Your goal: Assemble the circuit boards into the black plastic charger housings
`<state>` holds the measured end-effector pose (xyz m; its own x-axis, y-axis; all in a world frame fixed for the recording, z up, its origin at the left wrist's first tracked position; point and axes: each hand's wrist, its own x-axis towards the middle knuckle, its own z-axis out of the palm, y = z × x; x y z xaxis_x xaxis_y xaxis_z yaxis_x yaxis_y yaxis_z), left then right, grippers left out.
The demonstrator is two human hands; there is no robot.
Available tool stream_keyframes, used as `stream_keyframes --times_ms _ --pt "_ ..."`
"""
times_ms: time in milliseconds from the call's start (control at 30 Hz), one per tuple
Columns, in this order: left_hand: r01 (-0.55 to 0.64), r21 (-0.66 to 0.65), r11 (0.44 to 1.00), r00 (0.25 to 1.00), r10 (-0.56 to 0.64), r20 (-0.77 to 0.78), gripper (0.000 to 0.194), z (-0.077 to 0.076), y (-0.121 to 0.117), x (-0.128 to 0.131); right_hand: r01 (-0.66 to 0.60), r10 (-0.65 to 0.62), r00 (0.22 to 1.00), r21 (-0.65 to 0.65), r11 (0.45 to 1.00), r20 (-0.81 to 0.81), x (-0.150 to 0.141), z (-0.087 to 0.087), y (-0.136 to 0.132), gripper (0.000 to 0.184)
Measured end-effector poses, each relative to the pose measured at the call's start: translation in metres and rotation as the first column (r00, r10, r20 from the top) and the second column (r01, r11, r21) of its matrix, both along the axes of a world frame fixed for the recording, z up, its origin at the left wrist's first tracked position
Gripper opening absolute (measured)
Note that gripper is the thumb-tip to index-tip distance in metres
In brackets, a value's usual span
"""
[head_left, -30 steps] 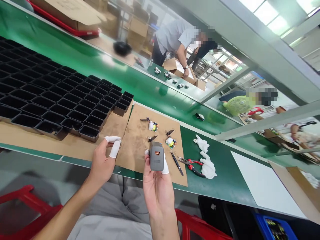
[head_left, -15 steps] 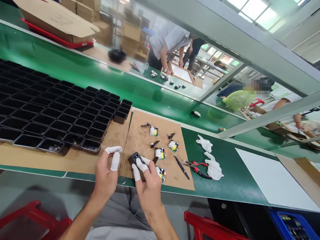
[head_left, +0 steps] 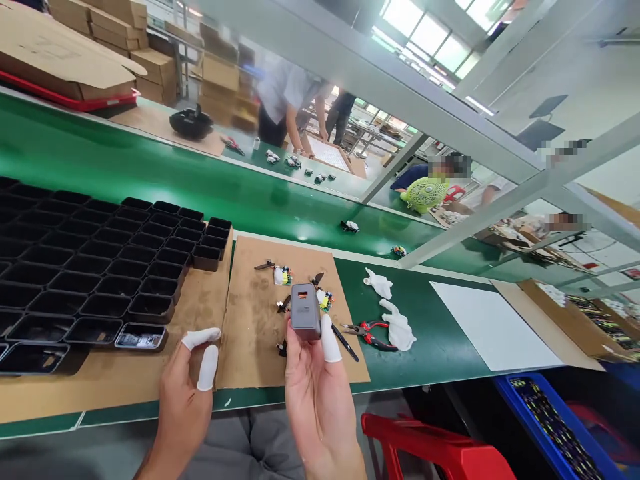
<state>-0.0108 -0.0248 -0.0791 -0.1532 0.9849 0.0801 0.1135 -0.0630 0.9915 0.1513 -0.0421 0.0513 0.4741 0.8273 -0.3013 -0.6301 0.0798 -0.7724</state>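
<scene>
Grey and boxy, the casing (head_left: 305, 315) sits in the right hand (head_left: 320, 387), which I see gripping it above the cardboard (head_left: 245, 347) on the green table (head_left: 425, 353). The left hand (head_left: 186, 383) holds nothing, thumb and forefinger spread, near the black trays (head_left: 205, 261). On my feed, circuit boards (head_left: 283, 275) lie beyond the casing; tweezers (head_left: 347, 343) and pliers (head_left: 373, 332) lie to its right.

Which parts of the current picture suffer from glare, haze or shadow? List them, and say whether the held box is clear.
Head view: windows blown out, glare on the green surface; head view: haze over the far worker's shirt, black trays dark inside; head view: grey box fairly sharp.
</scene>
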Motion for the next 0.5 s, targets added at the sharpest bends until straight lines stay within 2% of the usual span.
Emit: stream_keyframes --times_ms 67,133,167,200,233,267,367,500 --pt "0.013 -0.002 1.000 1.000 -0.013 -0.011 0.040 -0.002 -0.001 0.000 0.006 -0.004 0.993 -0.018 1.000 0.116 0.005 -0.003 0.008 0.054" --pt "0.012 0.003 1.000 1.000 -0.012 -0.016 0.041 -0.005 -0.002 -0.001 -0.019 0.026 0.936 -0.024 1.000 0.352 0.022 -0.008 0.024 0.060" --pt "0.014 0.009 1.000 1.000 -0.013 -0.015 0.041 -0.007 -0.002 -0.002 -0.046 0.057 0.866 -0.035 0.998 0.496 0.035 -0.012 0.036 0.062" --pt "0.019 0.014 1.000 1.000 -0.019 -0.012 0.041 -0.009 -0.002 -0.002 -0.073 0.084 0.743 -0.045 0.996 0.663 0.050 -0.016 0.051 0.062" --pt "0.026 0.017 1.000 1.000 -0.026 -0.011 0.041 -0.011 -0.002 -0.003 -0.099 0.100 0.571 -0.052 0.994 0.815 0.067 -0.020 0.069 0.061" --pt "0.030 0.017 0.999 0.999 -0.030 -0.011 0.041 -0.014 -0.002 -0.004 -0.107 0.098 0.501 -0.051 0.993 0.860 0.086 -0.023 0.088 0.061" --pt "0.018 -0.004 1.000 0.999 -0.019 -0.031 0.041 -0.022 -0.003 -0.004 -0.113 0.092 0.367 -0.054 0.992 0.925 0.139 -0.032 0.152 0.058" --pt "-0.014 -0.048 0.999 0.996 0.010 -0.087 0.037 -0.027 -0.003 -0.002 -0.107 0.122 0.181 -0.104 0.989 0.976 0.186 -0.037 0.230 0.038"
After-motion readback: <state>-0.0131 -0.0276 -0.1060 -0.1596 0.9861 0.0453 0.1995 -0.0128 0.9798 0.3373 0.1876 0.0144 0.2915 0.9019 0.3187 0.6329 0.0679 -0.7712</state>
